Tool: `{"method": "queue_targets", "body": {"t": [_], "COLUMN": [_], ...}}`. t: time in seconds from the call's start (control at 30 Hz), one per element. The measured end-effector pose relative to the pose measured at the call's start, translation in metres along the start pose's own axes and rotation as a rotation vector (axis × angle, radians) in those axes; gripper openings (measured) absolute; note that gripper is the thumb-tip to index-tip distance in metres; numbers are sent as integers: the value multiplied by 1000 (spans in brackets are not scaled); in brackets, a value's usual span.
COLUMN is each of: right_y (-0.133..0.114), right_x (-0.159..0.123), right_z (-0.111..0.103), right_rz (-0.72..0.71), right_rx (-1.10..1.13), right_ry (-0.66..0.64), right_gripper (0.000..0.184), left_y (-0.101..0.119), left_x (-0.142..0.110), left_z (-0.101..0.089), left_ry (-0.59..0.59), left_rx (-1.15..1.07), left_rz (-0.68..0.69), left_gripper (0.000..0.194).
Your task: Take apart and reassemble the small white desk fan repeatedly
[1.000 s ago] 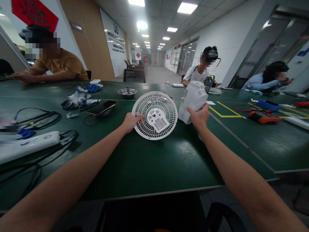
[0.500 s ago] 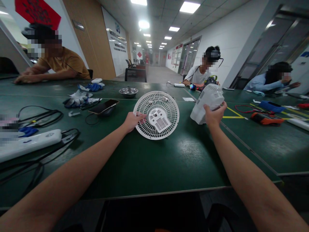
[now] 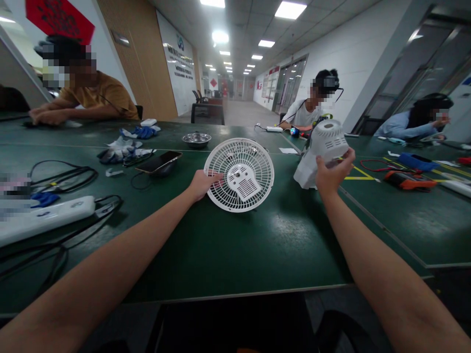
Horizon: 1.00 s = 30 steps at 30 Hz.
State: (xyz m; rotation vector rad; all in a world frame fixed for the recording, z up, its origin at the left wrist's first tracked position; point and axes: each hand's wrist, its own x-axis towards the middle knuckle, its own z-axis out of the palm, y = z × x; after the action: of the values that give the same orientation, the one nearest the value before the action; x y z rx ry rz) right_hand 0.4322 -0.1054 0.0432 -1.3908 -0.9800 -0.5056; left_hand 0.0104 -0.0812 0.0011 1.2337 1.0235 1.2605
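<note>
Two white parts now stand apart over the counter [image 3: 235, 255]: the housing [image 3: 318, 149], just beside the grille [image 3: 243, 182] a second ago, has moved right, leaving a clear gap with no visible link. The left hand [image 3: 200, 185] pinches the grille's left rim, thumb in front. The right hand [image 3: 333, 171], spread wide, grips the tilted housing; whether its lower end touches the counter, I cannot tell.

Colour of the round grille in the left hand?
The grille is white, best seen in the head view.
</note>
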Motion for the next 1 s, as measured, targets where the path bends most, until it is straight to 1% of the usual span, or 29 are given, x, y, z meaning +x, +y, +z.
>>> {"method": "queue_targets", "body": {"t": [0.07,0.1,0.17,0.23,0.3,0.37,0.43,0.53,0.6,0.67,0.77,0.83,0.87,0.9,0.93,1.0], "right_y": [-10,-17,-33,-50,-65,-73,-75,-71,-69,-68,-71,-74,-76,-78,-81,-88], "right_x": [-2,-5,-14,-30,-50,-69,-83,-94,-95,-95,-92,-89,-87,-86,-86,-89], "right_z": [-4,-4,-3,2,9,16,22,29,32,33,30,27,25,23,21,16], "right_rz": [-80,-115,-158,-141,-110,-60,5,63,53,8,-72,-95,-84,-49,30,259], "right_rx": [2,32,117,155,135,96,45,-70,-177,-294,-388,-339,-289,-218,-115,140], "right_ry": [31,27,-36,-179,-329,-454,-583,-756,-840,-907,-954,-920,-888,-856,-846,-907], "right_gripper": [83,83,81,77,72,67,66,73,76,74,67,60,55,50,46,39], "left_y": [1,1,0,-1,-3,-4,-5,-5,-5,-3,3,7,10,11,12,13], "left_x": [-1,-1,0,2,3,4,4,5,5,4,1,-3,-4,-5,-6,-5], "left_z": [1,1,1,-1,-3,-5,-6,-6,-6,-6,-7,-7,-7,-7,-7,-7], "left_ry": [8,10,10,3,-6,-13,-17,-13,-11,-12,-17,-27,-29,-32,-33,-32], "left_rx": [3,2,0,18,60,101,121,121,116,136,230,291,310,323,331,337], "left_rz": [5,4,4,8,25,49,64,63,59,53,50,47,45,41,35,20], "left_gripper": [13,13,14,15,17,17,17,16,16,17,17,16,16,15,15,14]}}
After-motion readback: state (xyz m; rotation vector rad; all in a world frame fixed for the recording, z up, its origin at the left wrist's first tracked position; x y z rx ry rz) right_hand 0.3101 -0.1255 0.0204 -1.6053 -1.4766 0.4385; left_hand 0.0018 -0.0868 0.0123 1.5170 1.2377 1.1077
